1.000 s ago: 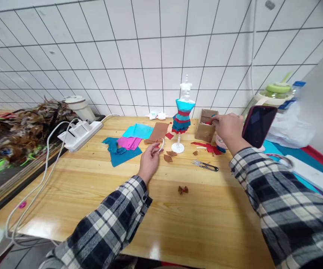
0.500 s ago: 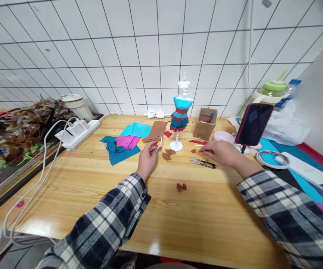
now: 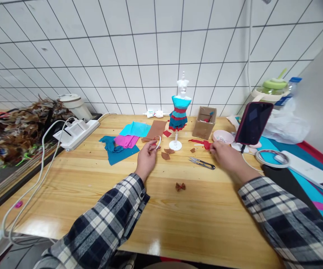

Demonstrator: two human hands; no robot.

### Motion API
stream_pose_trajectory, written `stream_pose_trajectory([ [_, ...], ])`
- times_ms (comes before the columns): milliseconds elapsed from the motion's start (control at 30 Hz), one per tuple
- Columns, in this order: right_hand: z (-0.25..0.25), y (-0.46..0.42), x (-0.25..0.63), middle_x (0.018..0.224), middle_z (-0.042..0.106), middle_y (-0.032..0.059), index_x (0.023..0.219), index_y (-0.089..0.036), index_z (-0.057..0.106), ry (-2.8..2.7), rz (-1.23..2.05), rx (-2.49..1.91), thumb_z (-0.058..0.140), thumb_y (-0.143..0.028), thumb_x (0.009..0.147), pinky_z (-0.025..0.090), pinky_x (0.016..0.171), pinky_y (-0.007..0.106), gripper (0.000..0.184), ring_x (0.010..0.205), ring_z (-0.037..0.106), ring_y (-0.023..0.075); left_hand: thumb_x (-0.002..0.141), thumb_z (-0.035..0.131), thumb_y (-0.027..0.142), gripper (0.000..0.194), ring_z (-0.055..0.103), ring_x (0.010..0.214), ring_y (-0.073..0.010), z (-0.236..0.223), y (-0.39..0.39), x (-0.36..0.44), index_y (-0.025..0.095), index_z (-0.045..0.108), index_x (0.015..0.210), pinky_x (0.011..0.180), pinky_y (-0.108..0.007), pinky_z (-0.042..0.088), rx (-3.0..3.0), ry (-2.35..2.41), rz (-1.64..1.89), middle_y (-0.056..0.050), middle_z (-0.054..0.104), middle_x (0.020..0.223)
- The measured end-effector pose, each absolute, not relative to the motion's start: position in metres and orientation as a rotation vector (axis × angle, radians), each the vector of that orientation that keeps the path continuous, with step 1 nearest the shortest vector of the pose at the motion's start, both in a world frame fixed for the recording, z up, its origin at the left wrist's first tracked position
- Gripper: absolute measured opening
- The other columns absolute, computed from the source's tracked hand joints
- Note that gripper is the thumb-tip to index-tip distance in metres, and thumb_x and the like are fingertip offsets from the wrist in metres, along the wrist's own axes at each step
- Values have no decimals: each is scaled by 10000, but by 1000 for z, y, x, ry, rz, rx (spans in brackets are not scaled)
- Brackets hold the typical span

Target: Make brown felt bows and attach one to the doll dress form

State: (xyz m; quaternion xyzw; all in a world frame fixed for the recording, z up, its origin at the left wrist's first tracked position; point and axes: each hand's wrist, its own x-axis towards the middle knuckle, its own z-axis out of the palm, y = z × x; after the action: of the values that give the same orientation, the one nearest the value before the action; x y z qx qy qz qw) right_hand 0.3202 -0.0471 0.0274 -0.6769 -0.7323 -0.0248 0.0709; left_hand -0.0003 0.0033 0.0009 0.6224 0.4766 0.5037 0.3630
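My left hand rests on the wooden table and pinches a small white ring. My right hand lies further right, fingers closed at red fabric scraps; what they grip is hidden. Thread snips lie just left of that hand. A small mannequin in a teal and red dress stands behind. Brown fabric pieces lie by its base, and a small brown bow sits nearer to me.
Teal, pink and brown fabric sheets lie left of the mannequin. A cardboard box, a pink bowl and a phone on a stand sit right. A white power strip with cables and feathers lie left.
My right hand left the cardboard box, came down to the table near the snips, then shifted right to the red scraps. My left hand stayed put with the ring.
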Motion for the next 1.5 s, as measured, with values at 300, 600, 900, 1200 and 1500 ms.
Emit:
stream_pose_trajectory([
  [300,16,-37,339,1052,692,52,1006,-241,693,-2137,-25,-2093,478,-371,891,413,667,303,277,918,620,229,829,519,118,322,677,1000,-215,0,3,-1,168,573,1142,916,-383,505,1612,1228,1302,-79,721,937],
  [600,32,-37,328,1028,656,123,930,-185,625,-2301,14,-2045,413,-311,906,408,643,317,247,848,622,241,826,514,115,320,677,1004,-215,2,2,1,164,574,1137,914,-381,510,1608,1224,1295,-76,718,931],
  [900,102,19,332,867,673,124,936,-174,608,-1753,-175,-1976,318,-258,909,361,648,323,303,821,594,258,830,505,108,312,675,1003,-210,2,2,0,155,569,1132,907,-366,511,1592,1243,1290,-86,713,944],
  [1200,100,67,331,1045,675,160,1105,-162,667,-1846,-311,-2114,456,-408,907,355,674,334,379,885,584,261,833,522,131,302,680,986,-203,-1,3,-2,176,572,1128,909,-367,503,1604,1237,1323,-74,715,942],
  [1500,91,26,322,1074,691,103,1235,-216,607,-1860,-432,-1836,372,-337,940,395,741,336,396,943,601,253,825,517,112,314,679,993,-207,-2,3,-1,175,569,1129,899,-362,506,1582,1224,1326,-73,711,946],
])
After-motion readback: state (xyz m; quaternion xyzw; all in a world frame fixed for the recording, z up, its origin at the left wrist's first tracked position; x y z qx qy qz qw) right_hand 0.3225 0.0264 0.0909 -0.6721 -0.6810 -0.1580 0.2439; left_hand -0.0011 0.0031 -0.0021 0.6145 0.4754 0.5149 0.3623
